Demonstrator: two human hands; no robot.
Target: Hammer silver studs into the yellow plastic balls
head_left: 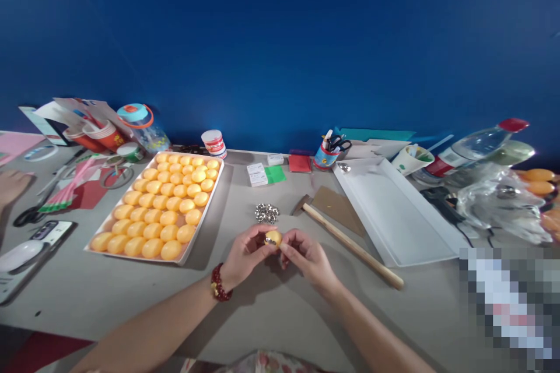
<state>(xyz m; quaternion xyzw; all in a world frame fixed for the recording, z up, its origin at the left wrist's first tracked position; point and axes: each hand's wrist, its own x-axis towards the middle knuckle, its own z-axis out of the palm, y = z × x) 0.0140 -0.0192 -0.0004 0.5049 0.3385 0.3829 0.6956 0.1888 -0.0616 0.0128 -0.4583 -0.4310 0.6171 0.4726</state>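
Observation:
My left hand (245, 257) wears a dark red bead bracelet (221, 284) and pinches a small orange ball (273, 238) that looks like a table tennis ball. A shiny metal piece shows on the ball's near side. The fingertips of my right hand (311, 261) close on the ball's right edge; whether they also hold a small part is hidden. Just beyond my hands lies a heap of small shiny metal pieces (266, 213). A hammer with a wooden handle (356, 247) rests to the right, its head partly over a brown board (336, 207).
To the left stands a white tray (192, 250) full of orange balls. A second white tray (402, 221) on the right holds a metal-fitted piece (345, 168). Small boxes (256, 175) and a pen holder (326, 154) stand behind. Another person's hand (14, 187) shows far left.

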